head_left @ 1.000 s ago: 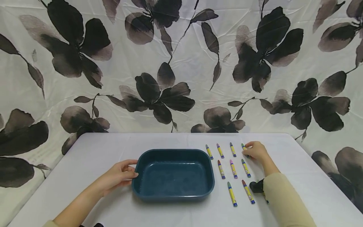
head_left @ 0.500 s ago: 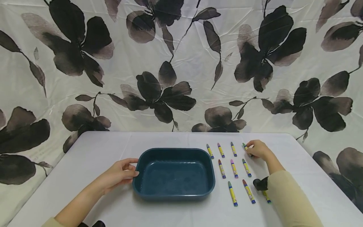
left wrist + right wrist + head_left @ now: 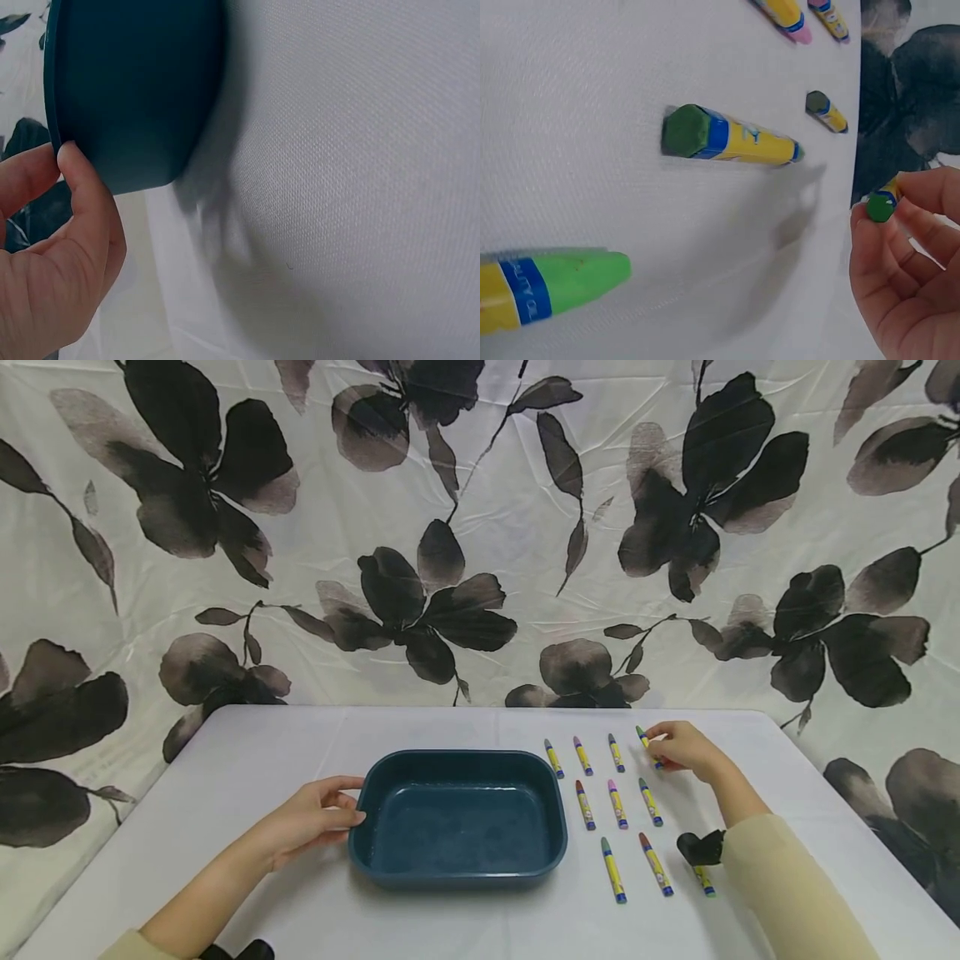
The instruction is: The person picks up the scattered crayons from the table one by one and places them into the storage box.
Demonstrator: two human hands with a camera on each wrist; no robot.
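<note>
A deep blue rectangular dish [image 3: 457,835] stands on the white table. At its left rim, my left hand [image 3: 318,817] pinches the edge between thumb and fingers; the left wrist view shows the thumb [image 3: 82,180] against the outer wall of the dish. At the far right of the table my right hand [image 3: 688,750] pinches a green crayon [image 3: 642,736] with a yellow and blue wrapper. In the right wrist view this crayon [image 3: 880,208] points its green flat end at the camera, between thumb and fingertips, with a shadow on the cloth below.
Several more crayons lie in loose rows right of the dish, among them a red one [image 3: 585,806], a pink one [image 3: 617,804] and a green one [image 3: 613,870]. One crayon [image 3: 703,880] lies partly under the black wrist strap [image 3: 701,847]. A floral cloth [image 3: 480,527] hangs behind the table.
My right hand has drawn the green crayon slightly up and away from its spot in the back row, and the right forearm has swung a little rightward. My left hand stays at the dish rim.
</note>
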